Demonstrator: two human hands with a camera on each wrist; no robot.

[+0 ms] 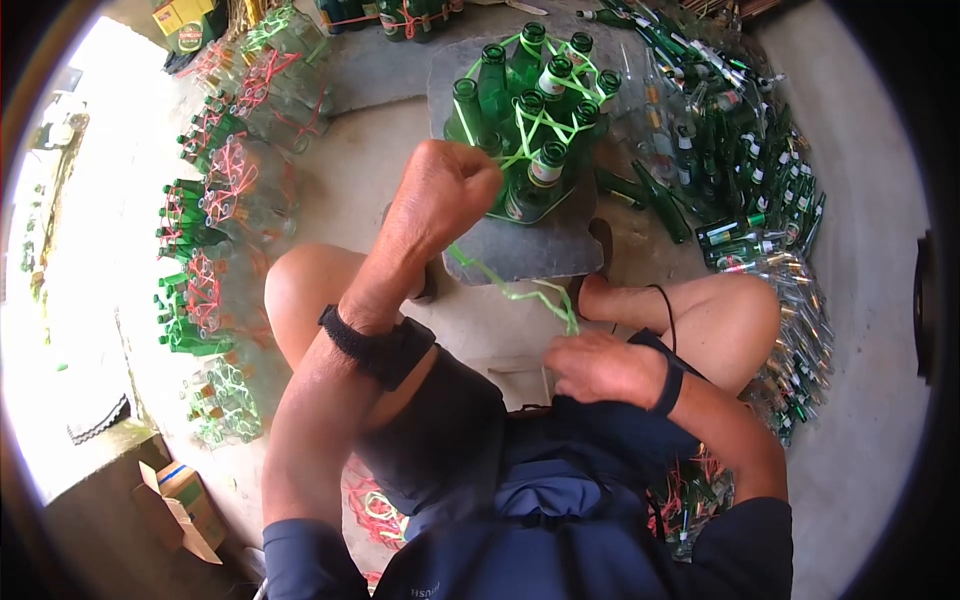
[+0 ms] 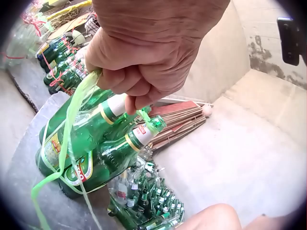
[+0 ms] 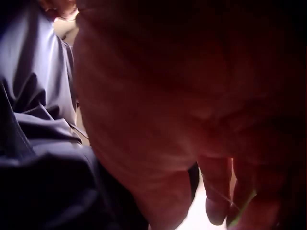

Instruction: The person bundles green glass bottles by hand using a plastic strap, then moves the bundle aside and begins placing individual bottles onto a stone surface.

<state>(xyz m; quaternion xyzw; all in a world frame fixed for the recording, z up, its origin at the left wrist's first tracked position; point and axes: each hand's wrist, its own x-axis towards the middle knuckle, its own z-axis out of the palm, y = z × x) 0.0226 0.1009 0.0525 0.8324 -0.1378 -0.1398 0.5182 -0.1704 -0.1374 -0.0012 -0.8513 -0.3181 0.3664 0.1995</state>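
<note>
A cluster of green glass bottles [image 1: 525, 110] stands on a grey stone slab [image 1: 530, 245], laced together with green plastic string [image 1: 510, 290]. My left hand [image 1: 445, 195] is a fist at the cluster's near edge, gripping the string [image 2: 79, 103] beside the bottle necks [image 2: 120, 108]. My right hand [image 1: 600, 368] sits close to my lap between the knees, and its fingers [image 3: 218, 199] pinch the string's other end [image 3: 242, 208]. The string runs taut between both hands.
Bundles of bottles tied with red and green string [image 1: 215, 200] line the left side. A big heap of loose bottles [image 1: 740, 150] fills the right. A cardboard box [image 1: 180, 505] lies at lower left. My bare knees flank the slab on a concrete floor [image 1: 860, 300].
</note>
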